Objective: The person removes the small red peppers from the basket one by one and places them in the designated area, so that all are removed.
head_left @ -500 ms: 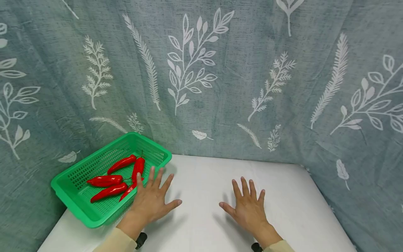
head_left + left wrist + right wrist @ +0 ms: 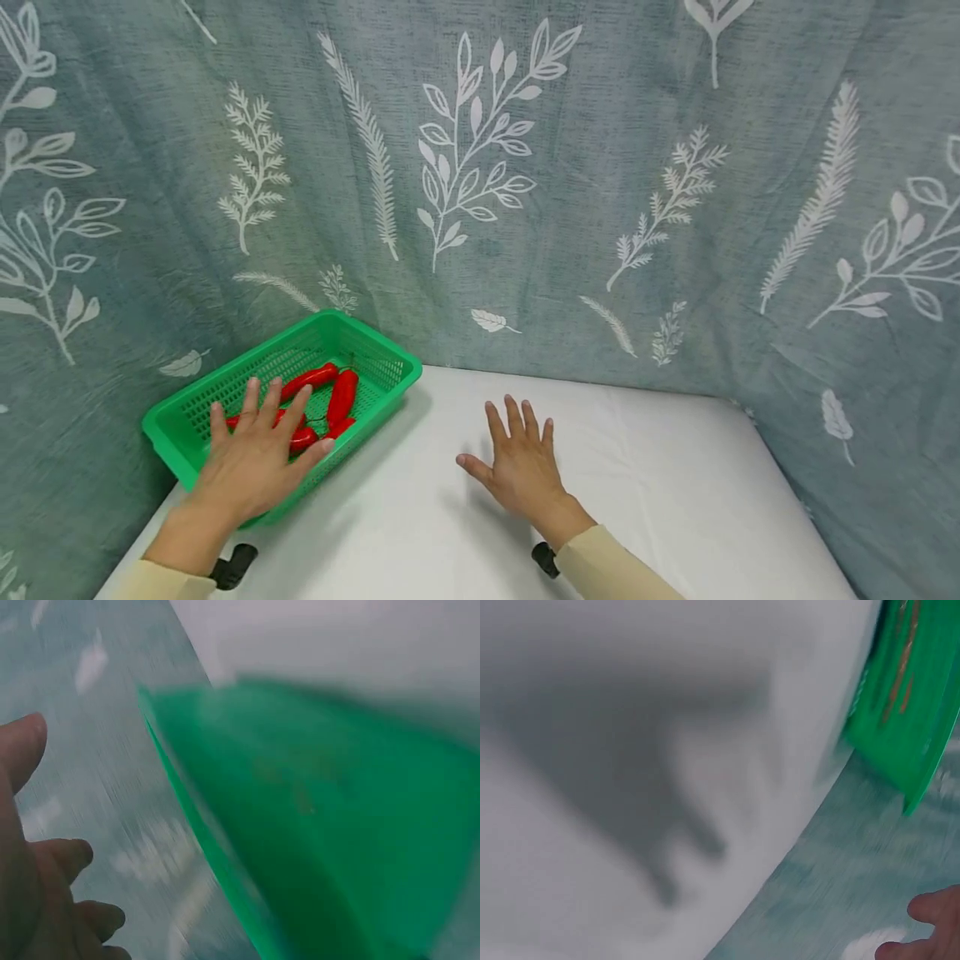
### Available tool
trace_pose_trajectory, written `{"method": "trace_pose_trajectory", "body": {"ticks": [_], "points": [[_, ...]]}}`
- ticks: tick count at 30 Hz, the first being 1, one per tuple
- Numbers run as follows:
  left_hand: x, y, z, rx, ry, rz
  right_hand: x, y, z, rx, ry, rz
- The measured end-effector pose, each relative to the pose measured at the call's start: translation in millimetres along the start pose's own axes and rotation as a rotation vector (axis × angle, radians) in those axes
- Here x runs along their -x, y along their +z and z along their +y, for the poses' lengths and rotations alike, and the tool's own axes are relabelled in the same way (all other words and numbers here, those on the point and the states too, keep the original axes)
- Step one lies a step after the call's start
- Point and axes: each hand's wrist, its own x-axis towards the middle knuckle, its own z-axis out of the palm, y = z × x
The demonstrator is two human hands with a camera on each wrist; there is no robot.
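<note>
A green plastic basket [image 2: 382,346] with slotted walls stands at the left of the white table. Several red chili peppers [image 2: 342,398] lie inside it. With fingers spread, my left hand [image 2: 251,467] hovers over the basket's near side and hides part of the rim and some peppers in the head view. In the left wrist view its fingers [image 2: 64,859] stand apart beside the blurred basket wall [image 2: 300,825]. My right hand [image 2: 521,467], fingers also spread and holding nothing, is above the table right of the basket and casts a shadow there.
The white table [image 2: 645,483] runs to the right of both hands. A grey-green cloth [image 2: 570,225] with white leaf prints hangs behind and at both sides, close behind the basket. Dark wrist devices [image 2: 234,567] sit on both forearms.
My left hand has moved left from the basket's right edge to over its near side. The right hand has moved left, nearer to the basket. The head view has shifted slightly.
</note>
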Motion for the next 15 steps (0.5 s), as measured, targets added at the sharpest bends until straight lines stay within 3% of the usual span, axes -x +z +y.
{"method": "trace_pose_trajectory", "body": {"ticks": [5,9,12,15], "points": [[3.3,-7.8,-68.5,0.037,-0.102,-0.057,-24.4,3,-47,-0.028,-0.094,-0.05],[3.9,-1.1,-114.1,0.056,-0.129,-0.075,-37.9,7,-80,-0.031,-0.147,-0.097],[5.6,10.1,-130.8,0.078,-0.119,-0.063,-42.1,11,-98,-0.034,-0.172,-0.124],[9.1,18.5,-129.1,0.064,-0.109,-0.038,-42.1,14,-108,-0.053,-0.185,-0.144]]}}
